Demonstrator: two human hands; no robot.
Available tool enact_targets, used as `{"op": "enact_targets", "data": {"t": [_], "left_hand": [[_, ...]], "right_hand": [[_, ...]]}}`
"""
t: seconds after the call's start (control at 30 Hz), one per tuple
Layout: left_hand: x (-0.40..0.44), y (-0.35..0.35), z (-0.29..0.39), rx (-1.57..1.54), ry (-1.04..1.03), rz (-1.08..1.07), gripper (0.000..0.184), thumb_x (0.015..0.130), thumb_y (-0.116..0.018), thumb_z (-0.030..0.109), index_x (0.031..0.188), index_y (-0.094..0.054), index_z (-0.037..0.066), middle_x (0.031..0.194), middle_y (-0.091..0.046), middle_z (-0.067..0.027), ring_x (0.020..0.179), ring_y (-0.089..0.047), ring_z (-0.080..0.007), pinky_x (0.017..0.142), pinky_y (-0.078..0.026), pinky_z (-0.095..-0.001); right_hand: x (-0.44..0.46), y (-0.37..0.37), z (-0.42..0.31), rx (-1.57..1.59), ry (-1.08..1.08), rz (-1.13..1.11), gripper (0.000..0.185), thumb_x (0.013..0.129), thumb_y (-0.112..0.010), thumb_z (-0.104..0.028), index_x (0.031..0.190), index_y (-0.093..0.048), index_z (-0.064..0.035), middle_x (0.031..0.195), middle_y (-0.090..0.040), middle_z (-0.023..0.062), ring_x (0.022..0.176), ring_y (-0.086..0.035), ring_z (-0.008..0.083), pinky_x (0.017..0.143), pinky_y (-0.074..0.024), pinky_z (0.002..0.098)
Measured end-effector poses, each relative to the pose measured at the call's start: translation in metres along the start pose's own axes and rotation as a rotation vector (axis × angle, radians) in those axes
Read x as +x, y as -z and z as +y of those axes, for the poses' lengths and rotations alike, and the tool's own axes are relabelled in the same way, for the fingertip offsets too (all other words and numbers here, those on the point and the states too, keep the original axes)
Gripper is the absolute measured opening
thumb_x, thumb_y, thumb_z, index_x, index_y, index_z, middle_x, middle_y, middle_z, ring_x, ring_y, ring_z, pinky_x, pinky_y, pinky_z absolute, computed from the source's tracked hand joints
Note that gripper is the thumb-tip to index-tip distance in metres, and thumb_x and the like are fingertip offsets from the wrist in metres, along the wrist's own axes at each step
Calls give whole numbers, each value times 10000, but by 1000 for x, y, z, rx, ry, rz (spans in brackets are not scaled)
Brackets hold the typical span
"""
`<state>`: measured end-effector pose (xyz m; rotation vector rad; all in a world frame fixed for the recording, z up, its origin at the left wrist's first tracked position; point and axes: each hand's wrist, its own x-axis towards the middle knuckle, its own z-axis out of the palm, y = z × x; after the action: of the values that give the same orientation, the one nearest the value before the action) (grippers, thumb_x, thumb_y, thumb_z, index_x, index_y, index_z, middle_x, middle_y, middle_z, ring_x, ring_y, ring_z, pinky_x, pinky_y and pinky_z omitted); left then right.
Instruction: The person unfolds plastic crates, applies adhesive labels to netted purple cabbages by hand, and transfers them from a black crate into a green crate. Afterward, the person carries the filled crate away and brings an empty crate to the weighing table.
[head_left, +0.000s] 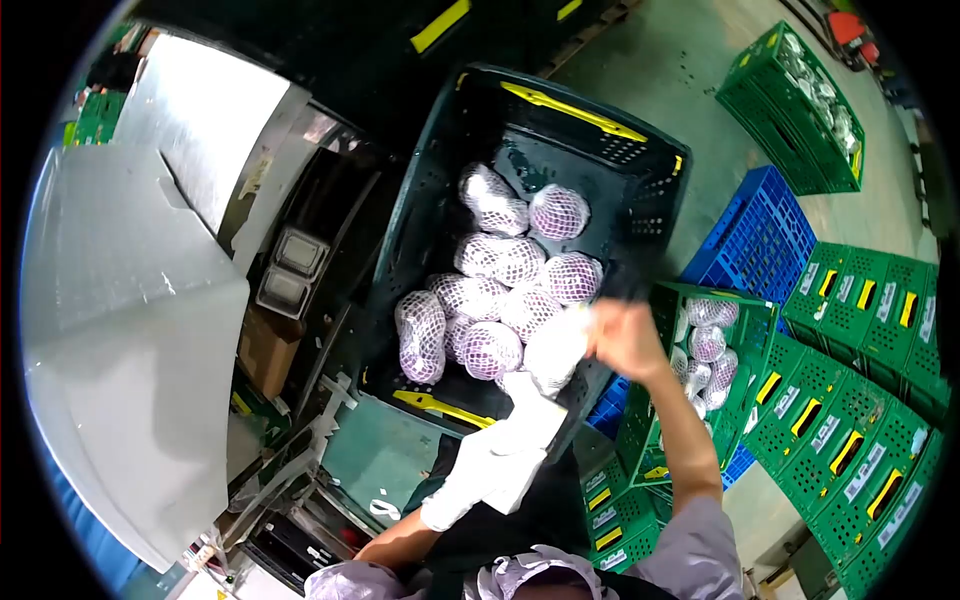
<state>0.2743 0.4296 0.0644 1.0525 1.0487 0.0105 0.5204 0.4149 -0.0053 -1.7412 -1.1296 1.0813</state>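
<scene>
My left hand (503, 455), in a white glove, reaches over the near rim of a dark green crate (625, 150). Its fingers close on a round bundle in a white foam net (556, 352), which is bright and blurred. At the bundle's right side is my bare right hand (625, 340), smeared by motion, with curled fingers that seem to pinch the net. Several round purple vegetables in white foam nets (493, 350) lie in the crate beside and beyond my hands; their exact kind is unclear.
Right of me stands a green crate with more netted produce (708, 345), near a blue crate (765, 235) and stacked green crates (840, 430). Another filled green crate (790, 110) is farther back. On the left are a grey metal panel (130, 300) and clear plastic trays (292, 270).
</scene>
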Motion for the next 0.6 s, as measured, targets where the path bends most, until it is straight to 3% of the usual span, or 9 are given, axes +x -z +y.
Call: {"op": "enact_targets", "data": {"t": [0.03,0.1,0.17,0.27,0.33,0.37,0.43,0.5,0.6], "left_hand": [[-7,19,-6,-37,135,3,357,710,-679,94,1030,-563,-11,865,-610,-42,785,-560,-93,708,-454,-226],[-26,57,-16,-90,280,25,333,709,-680,104,1003,-577,-14,875,-614,-39,775,-554,-74,708,-450,-221],[-53,105,-47,40,373,-61,277,704,-679,75,957,-609,-15,835,-626,-35,755,-548,-69,696,-439,-213],[-109,171,-93,51,687,173,305,672,-707,81,951,-625,-7,863,-634,-43,751,-559,-94,691,-445,-216],[-150,212,-115,-6,716,257,269,704,-678,90,940,-619,-25,910,-629,-66,816,-582,-125,773,-441,-230],[-199,249,-181,-103,546,263,225,703,-677,100,892,-638,-16,875,-637,-47,786,-589,-119,758,-452,-229],[-223,277,-180,171,772,297,212,705,-672,99,885,-640,-9,859,-639,-42,765,-589,-112,732,-456,-223],[-248,296,-203,387,857,267,200,708,-667,99,879,-641,-1,844,-641,-38,745,-590,-105,706,-460,-216],[-249,308,-231,709,808,135,181,713,-660,98,870,-644,10,820,-645,-31,715,-591,-94,667,-466,-206]], "right_hand": [[30,-3,8,185,-198,110,229,726,-609,-194,610,-546,-8,551,-501,154,465,-495,265,441,-373,320],[100,-10,18,-208,-41,170,312,740,-597,-268,598,-537,3,549,-499,170,480,-505,283,462,-376,341],[155,-37,31,-113,30,167,349,752,-575,-308,601,-534,4,569,-510,187,523,-526,319,491,-379,365],[229,-87,80,-377,11,176,342,742,-584,-371,722,-603,-30,675,-574,182,673,-575,331,597,-436,395],[254,-112,100,-491,1,230,354,727,-617,-385,753,-611,-32,732,-608,174,700,-592,340,638,-465,395],[260,-117,104,-492,-3,230,354,727,-617,-385,753,-611,-32,732,-608,174,700,-592,340,638,-465,395],[267,-122,105,-858,-243,170,333,714,-627,-373,815,-615,-56,781,-612,172,729,-595,329,684,-475,396],[267,-117,99,-1010,-160,228,467,678,-651,-374,998,-560,-47,806,-612,143,871,-565,298,713,-472,386],[269,-118,93,-906,-49,345,536,678,-649,-410,1036,-538,-26,904,-593,164,900,-539,318,749,-461,375]]}}
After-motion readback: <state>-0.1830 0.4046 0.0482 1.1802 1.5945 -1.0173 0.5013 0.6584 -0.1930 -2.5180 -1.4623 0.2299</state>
